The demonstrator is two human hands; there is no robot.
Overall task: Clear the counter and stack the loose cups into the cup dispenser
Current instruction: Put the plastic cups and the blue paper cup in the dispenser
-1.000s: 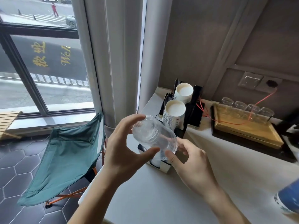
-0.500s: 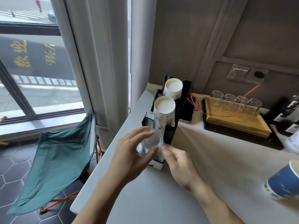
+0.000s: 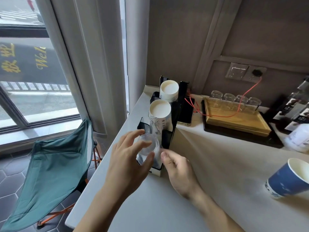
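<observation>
- The left hand (image 3: pixel 127 158) is gripping a clear plastic cup (image 3: pixel 147 146), with the fingers curving over its far side and the thumb pressing on its near side.
- The cup is sitting in the nearest slot of the black cup dispenser (image 3: pixel 168 131), at the left part of the counter (image 3: pixel 192 173).
- The right hand (image 3: pixel 178 168) is resting just right of the cup, fingers loosely curled and holding nothing; its thumb tip is lying close to the cup's wall, and contact cannot be told.
- Two stacks of white paper cups (image 3: pixel 160 109) are standing in the dispenser's farther slots.
- A blue paper cup (image 3: pixel 289 179) is lying tilted on the counter at the near right, well apart from the hands.
- A wooden tray (image 3: pixel 234 121) with small glasses (image 3: pixel 234 99) along its far edge is sitting at the far right.
</observation>
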